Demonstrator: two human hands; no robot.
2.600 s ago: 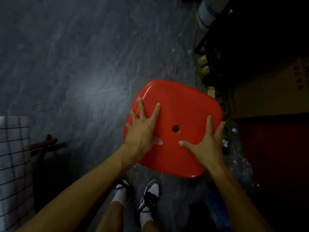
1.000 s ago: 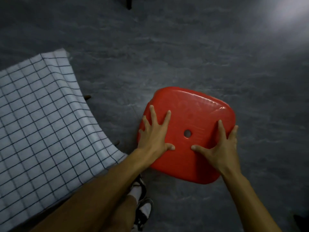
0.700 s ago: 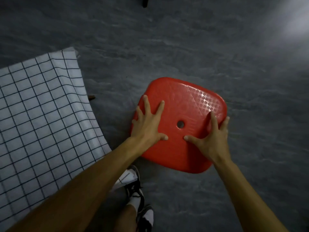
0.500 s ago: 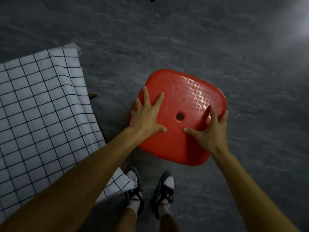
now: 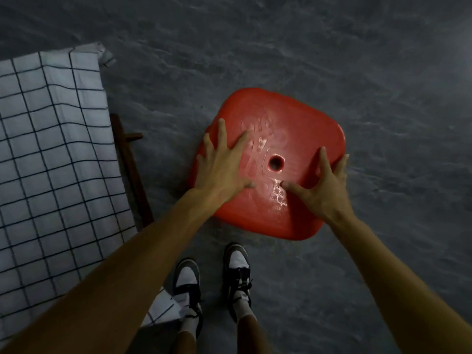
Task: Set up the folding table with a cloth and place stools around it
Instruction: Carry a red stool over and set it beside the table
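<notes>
Red stool (image 5: 293,118) under left hand (image 5: 222,169) and right hand (image 5: 321,190), beside cloth (image 5: 51,149).

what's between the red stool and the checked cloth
In the head view, a dark wooden table leg shows beside the checked cloth; the rest up to the red stool is bare grey floor.

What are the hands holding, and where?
The red stool, pressed on its seat: left hand flat on the left side, right hand with fingers at the right rim.
</notes>
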